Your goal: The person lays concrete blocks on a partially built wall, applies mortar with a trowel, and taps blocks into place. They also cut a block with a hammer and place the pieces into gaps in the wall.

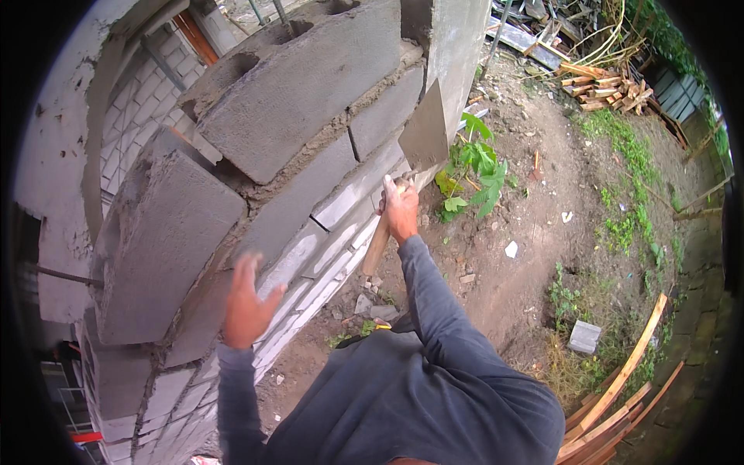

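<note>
My right hand (401,208) is closed round a trowel; its broad grey blade (428,130) points up and away, beside the wall's concrete column. A wooden handle (377,246) sticks out below the fist. My left hand (249,304), slightly blurred, has fingers and thumb apart and nothing in it. It is in front of the hollow-block wall (308,184); whether it touches the wall I cannot tell. At the top of the wall, one large grey block (298,89) lies on a mortar bed. Another block (167,240) stands to its left, with a gap between them.
A concrete column (456,46) rises at the wall's far end, with a leafy plant (480,167) near its base. Cut wood (608,87) is piled at the far right, and long boards (620,387) lie at the near right. A loose block (584,337) sits on the dirt ground.
</note>
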`<state>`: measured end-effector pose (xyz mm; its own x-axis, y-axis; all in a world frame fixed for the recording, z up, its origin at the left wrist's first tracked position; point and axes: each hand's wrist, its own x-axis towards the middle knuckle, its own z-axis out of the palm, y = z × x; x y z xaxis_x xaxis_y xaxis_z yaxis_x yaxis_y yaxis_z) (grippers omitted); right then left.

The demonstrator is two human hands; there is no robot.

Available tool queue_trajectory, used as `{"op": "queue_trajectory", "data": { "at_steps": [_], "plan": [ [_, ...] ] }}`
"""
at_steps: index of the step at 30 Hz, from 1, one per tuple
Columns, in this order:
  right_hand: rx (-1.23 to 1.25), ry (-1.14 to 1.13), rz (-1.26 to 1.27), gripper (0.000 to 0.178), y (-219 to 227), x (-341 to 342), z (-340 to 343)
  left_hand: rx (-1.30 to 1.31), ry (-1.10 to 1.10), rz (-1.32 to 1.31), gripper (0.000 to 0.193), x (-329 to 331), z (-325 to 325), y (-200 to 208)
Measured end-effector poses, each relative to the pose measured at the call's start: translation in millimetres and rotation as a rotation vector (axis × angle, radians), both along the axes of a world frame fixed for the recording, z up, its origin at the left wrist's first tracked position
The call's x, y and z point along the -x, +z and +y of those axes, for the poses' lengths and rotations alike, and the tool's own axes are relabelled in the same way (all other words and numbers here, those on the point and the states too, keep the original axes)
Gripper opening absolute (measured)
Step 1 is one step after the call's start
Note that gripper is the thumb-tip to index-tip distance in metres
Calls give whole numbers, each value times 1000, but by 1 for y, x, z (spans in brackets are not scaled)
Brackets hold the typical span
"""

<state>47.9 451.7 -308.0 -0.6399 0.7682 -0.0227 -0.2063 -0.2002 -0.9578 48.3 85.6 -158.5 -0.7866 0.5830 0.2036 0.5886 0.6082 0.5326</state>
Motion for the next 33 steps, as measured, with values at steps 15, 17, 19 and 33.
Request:
{"op": "queue_trajectory", "data": {
  "at_steps": [15, 17, 19, 33],
  "plan": [
    [-79, -103, -60, 25, -7, 56, -45, 411, 437, -1386, 46, -216, -257, -386],
    [-58, -79, -40, 24, -1, 56, -58, 124, 711, -1574, 43, -252, -282, -418],
    [-64, -58, -29, 24, 5, 58, -73, -22, 835, -1625, 39, -259, -282, -421],
    [-107, 26, 30, 28, 9, 37, -175, -294, 698, -1420, 43, -193, -257, -433]
  ]
}}
